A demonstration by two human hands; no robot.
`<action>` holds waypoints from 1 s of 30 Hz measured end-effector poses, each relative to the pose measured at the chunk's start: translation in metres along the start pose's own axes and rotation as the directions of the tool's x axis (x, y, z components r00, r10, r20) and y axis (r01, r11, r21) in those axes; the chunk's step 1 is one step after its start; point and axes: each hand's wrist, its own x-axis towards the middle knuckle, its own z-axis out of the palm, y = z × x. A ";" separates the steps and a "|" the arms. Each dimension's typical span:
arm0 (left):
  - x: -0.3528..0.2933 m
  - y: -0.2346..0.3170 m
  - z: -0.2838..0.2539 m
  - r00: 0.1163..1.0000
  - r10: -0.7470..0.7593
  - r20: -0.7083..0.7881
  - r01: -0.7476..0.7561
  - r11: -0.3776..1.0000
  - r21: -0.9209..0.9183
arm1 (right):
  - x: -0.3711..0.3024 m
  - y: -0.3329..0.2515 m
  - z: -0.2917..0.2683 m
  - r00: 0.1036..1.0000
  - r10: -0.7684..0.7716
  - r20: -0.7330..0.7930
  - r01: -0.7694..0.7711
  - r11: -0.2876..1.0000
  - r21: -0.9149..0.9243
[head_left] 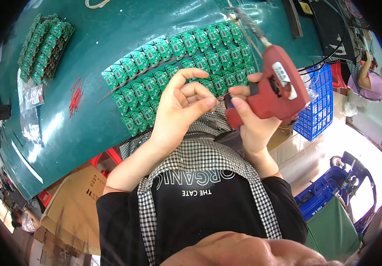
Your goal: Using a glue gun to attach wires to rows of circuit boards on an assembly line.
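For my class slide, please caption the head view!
Red tool in the right grip, left grip close by, green boards on the table.

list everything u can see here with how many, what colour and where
table: one, teal, under the work
circuit boards: many, green, rows at table centre
stacked boards: several, count unclear, green, table's left side
loose wires: many, red, left of the rows
plastic packaging: count unclear, see-through, table's left
crate: at least one, blue, right of table
cardboard: one large piece, brown, lower left
vehicle: one, blue, lower right
co-workers: at least two, right edge and lower left
handheld tool: one, red, in the right hand
apron: one, black-and-white check, on the wearer
shirt: one, black, under the apron
hands: two, bare, centre
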 end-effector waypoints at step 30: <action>0.000 -0.004 0.010 0.968 0.247 0.035 -0.242 0.895 0.374 | -0.002 0.007 0.008 0.997 -0.044 0.068 0.040 0.997 0.061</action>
